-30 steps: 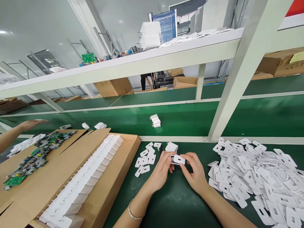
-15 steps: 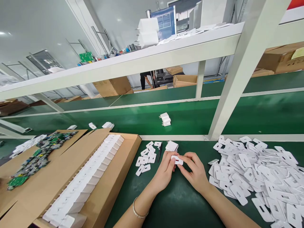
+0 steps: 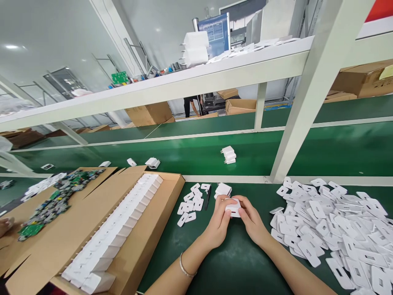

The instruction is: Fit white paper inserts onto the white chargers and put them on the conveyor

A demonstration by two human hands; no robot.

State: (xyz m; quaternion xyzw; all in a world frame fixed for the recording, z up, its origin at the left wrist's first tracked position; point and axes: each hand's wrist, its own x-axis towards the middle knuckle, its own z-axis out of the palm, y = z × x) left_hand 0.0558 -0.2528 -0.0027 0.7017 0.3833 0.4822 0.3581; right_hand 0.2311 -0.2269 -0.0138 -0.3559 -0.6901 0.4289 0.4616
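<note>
Both hands meet over the green bench mat (image 3: 233,262): the left hand (image 3: 219,223) and right hand (image 3: 251,221) clench together around a small white charger body (image 3: 233,208), seemingly pressing a part onto it. Next likely calls for firm, even seating pressure. Beyond lie loose white plates (image 3: 331,221), then the conveyor belt (image 3: 190,157).

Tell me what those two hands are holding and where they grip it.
A small white plastic piece, pinched from both sides: the left hand holds its left end and the right hand its right end, fingers wrapped over the top edge.
</note>
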